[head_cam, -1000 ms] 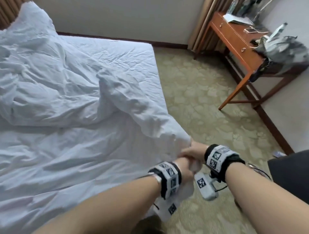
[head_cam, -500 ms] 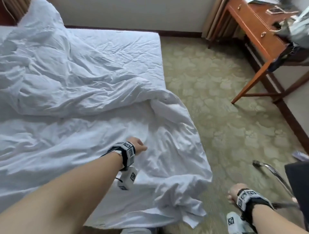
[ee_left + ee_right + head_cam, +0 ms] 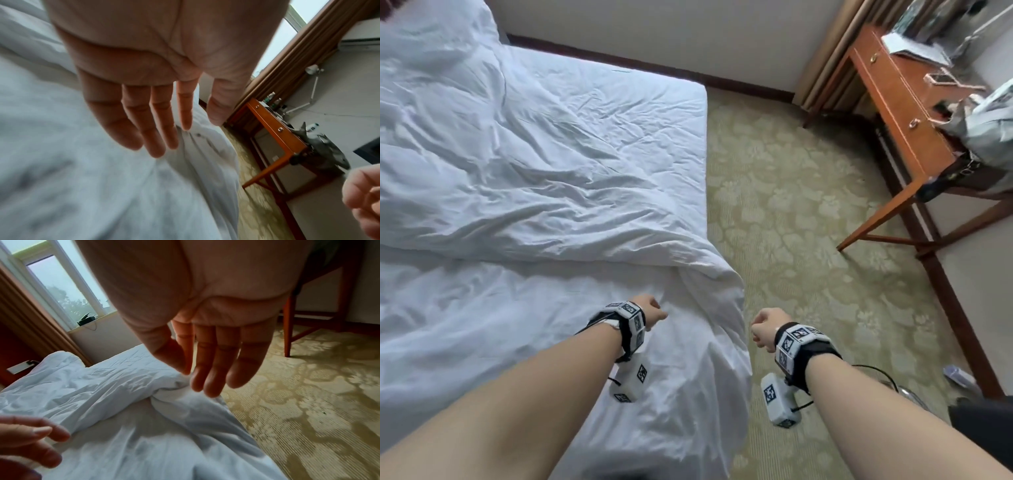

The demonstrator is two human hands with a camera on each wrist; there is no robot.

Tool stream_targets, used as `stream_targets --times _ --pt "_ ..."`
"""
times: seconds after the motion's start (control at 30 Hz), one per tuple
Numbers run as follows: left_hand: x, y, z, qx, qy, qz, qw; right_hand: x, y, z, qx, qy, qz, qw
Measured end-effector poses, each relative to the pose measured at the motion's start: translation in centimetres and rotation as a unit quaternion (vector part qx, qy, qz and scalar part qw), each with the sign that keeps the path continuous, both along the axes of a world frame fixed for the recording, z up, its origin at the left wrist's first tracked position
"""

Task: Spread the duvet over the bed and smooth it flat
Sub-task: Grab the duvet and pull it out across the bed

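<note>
The white duvet lies crumpled on the bed, with a thick fold running across it and one corner hanging over the bed's side. My left hand hovers just above the duvet near that corner. In the left wrist view its fingers are straight and hold nothing. My right hand is over the carpet beside the bed's edge. The right wrist view shows this hand with relaxed fingers, empty, above the duvet's bunched corner.
Patterned green carpet fills the floor right of the bed. A wooden desk with a bag and papers stands at the far right wall. Curtains hang in the corner. A dark chair is at my lower right.
A second ago both hands gripped the duvet's corner together. They let go, the corner dropped over the bed's side, and both hands now hover empty side by side.
</note>
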State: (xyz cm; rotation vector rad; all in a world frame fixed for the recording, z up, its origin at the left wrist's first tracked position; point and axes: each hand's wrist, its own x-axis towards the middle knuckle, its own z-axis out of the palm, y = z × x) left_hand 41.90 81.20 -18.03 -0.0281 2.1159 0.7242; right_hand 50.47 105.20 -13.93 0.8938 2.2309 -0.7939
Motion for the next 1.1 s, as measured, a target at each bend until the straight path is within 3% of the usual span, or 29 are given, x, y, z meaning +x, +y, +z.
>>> stream_targets --times 0.27,0.47,0.6,0.7,0.77,0.8,0.9,1.03,1.07,1.1 --pt "-6.7 -1.2 0.8 0.02 0.004 0.116 0.993 -10.8 -0.7 1.8 0.033 -0.01 0.144 0.989" --pt "-10.0 -0.8 -1.3 0.012 -0.019 0.27 0.963 -20.1 -2.1 -3.2 0.049 -0.021 0.289 0.956" --pt "-11.9 0.1 -3.4 0.015 -0.055 0.457 0.888 -25.9 -3.8 -9.2 0.054 0.001 0.433 0.9" --pt "-12.8 2.0 -4.3 0.006 -0.078 0.573 0.816 -29.8 -3.7 -12.6 0.014 0.017 0.538 0.843" --pt "-14.0 4.2 -4.4 0.02 -0.09 0.644 0.76 -32.7 -1.7 -13.1 -0.004 0.029 0.568 0.823" --pt "-14.8 5.2 -4.6 0.021 -0.091 0.673 0.734 -34.3 -0.2 -12.9 -0.004 0.03 0.563 0.826" --pt "-18.7 9.0 -2.8 0.022 -0.101 0.71 0.696 -39.8 6.5 -10.4 -0.02 0.016 0.506 0.862" --pt "-27.3 11.9 -2.3 0.14 -0.034 0.787 0.6 -44.7 14.0 -6.7 -0.071 0.017 0.472 0.879" --pt "-29.7 12.8 -1.5 0.151 -0.024 0.784 0.601 -44.7 14.9 -5.9 -0.098 0.001 0.482 0.871" --pt "-32.0 13.7 -0.5 0.153 -0.015 0.765 0.626 -44.5 15.4 -5.1 -0.119 -0.016 0.494 0.861"
